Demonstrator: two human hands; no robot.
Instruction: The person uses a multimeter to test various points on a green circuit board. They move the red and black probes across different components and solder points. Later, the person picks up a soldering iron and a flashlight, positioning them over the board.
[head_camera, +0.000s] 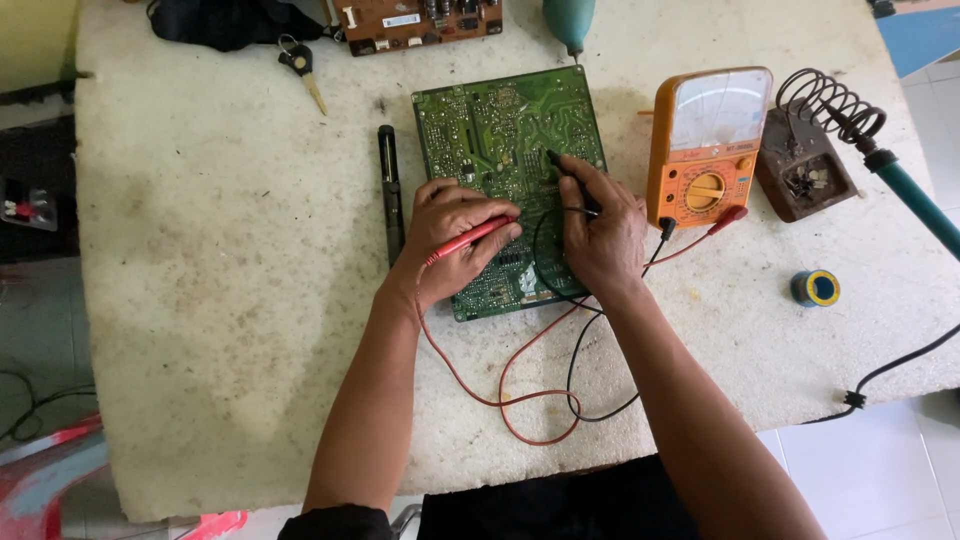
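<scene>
While the green circuit board (505, 150) lies flat on the pale tabletop (220, 250), both hands rest on its near half, side by side; the left hand (455, 240) is closed around a red test probe (470, 238), which lies slanting across its fingers with the tip toward the board's middle; the right hand (603, 232) pinches a black test probe (570, 178) between thumb and fingers, its tip down on the board, though which solder point it touches is too small to tell. Both forearms come up from the near edge, wrists bent low over the board; red and black leads (530, 400) loop on the tabletop between the arms and run to an orange analogue meter (708, 145) just right of the board. A black desoldering pump (390, 190) lies just left of the board; a soldering iron stand (805, 165) and a solder spool (815, 288) sit farther right.
</scene>
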